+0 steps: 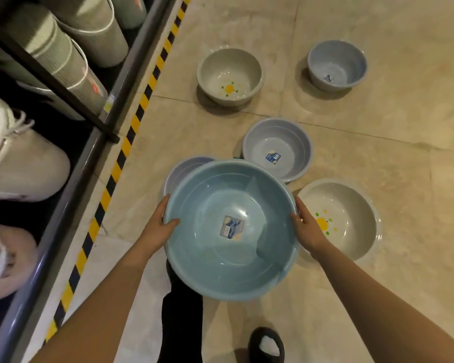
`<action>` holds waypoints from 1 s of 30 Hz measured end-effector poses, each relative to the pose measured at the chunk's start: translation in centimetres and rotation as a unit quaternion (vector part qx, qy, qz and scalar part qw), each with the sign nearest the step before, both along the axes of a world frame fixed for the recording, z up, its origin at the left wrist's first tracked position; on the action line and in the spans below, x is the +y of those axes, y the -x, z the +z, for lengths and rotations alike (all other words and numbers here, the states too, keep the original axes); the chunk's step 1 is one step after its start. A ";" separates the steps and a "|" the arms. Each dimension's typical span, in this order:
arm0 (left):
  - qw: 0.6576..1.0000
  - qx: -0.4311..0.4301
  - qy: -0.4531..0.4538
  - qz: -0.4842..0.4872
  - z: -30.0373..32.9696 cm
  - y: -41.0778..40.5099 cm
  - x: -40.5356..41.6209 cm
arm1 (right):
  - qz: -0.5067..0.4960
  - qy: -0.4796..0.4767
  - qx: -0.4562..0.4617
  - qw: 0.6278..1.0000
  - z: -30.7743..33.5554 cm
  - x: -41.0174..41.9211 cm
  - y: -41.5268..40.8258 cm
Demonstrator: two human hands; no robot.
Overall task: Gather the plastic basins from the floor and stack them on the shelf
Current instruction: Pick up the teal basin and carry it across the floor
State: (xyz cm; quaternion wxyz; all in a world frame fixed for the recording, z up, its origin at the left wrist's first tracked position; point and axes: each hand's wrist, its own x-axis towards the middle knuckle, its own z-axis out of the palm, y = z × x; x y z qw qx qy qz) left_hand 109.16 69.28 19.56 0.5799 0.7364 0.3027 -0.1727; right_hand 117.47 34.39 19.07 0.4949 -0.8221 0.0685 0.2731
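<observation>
You grip the large teal basin (231, 229) by opposite rim edges, left hand (160, 226) and right hand (307, 227), held level above the floor, with the shelf (71, 158) off your left side.

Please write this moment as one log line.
phase: carrying | both hands: left hand, right hand grip teal basin rim | floor: five basins remaining
</observation>
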 end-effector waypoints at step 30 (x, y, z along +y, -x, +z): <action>0.999 0.018 -0.007 -0.027 -25.2 -13.4 14.7 | -0.063 0.035 0.086 0.994 -25.0 17.7 -10.1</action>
